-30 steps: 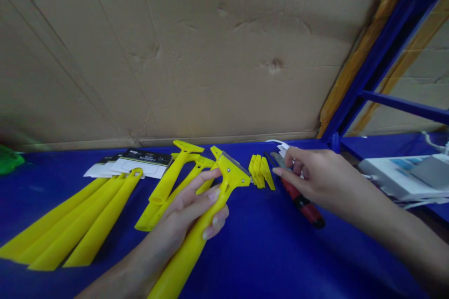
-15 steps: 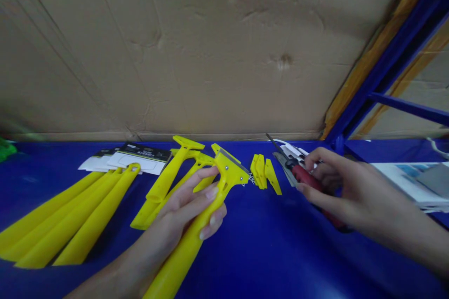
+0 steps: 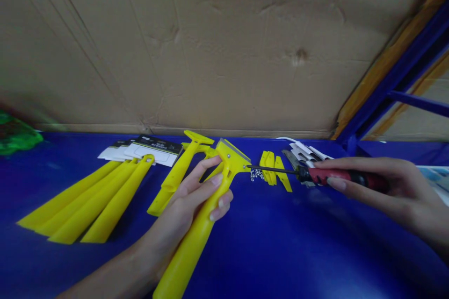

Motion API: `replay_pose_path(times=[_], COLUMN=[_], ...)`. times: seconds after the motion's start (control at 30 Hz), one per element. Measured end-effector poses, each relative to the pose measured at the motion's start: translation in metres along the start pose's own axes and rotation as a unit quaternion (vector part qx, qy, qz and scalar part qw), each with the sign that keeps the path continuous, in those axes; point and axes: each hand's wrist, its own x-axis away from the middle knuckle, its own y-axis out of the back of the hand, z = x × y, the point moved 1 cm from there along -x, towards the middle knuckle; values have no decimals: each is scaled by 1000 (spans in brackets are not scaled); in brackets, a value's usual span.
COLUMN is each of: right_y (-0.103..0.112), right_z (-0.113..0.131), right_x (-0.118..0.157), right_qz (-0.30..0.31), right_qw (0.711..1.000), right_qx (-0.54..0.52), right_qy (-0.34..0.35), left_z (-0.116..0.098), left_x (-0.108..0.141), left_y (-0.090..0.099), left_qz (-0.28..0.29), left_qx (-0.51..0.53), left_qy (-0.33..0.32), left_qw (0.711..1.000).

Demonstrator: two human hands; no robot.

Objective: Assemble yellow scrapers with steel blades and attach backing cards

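On the blue bench (image 3: pixel 308 247), a yellow scraper (image 3: pixel 191 247) is clasped by the left hand (image 3: pixel 182 210), its fingers closed around the handle. A screwdriver (image 3: pixel 336 176) is pinched firmly in the right hand (image 3: pixel 396 187), its tip held just beside the scraper's head. Screws (image 3: pixel 257 174) are scattered below the tip, and blades (image 3: pixel 301 152) are stacked at 2 o'clock from it.

Yellow plastic razor scraper (image 3: pixel 196 243), blade edge up, red-handled screwdriver (image 3: pixel 336 176), held level, tip touching scraper's head
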Motion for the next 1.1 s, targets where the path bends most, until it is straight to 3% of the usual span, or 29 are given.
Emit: replay_pose_path(times=[0.27,0.47,0.6,0.73,0.83,0.97,1.1], right_y=[1,-4,-5,-10,-19,-22,-13], right_z=[2,9,12,10,4,-3,-6], right_x=[-1,1,0,-5,-7,-6,-6], right_qz=[4,-3,25,-31,-50,-11,19], right_qw=[1000,994,999,998,997,995,985], right_qx=[20,76,15,-46,-50,-83,-168], right_qy=[5,78,29,24,-17,-59,-39], left_z=[-2,-6,-6,-5,-3,-2,2], left_x=[3,5,6,6,6,6,4], left_y=[-1,-10,-13,-16,-19,-21,-21], left_qz=[8,-49,-95,-119,-120,-132,-144], left_qx=[-4,-50,-91,-114,-130,-153,-152], left_qy=[0,-21,-60,-91,-109,-131,-131], left_qw=[1000,997,989,982,978,971,969])
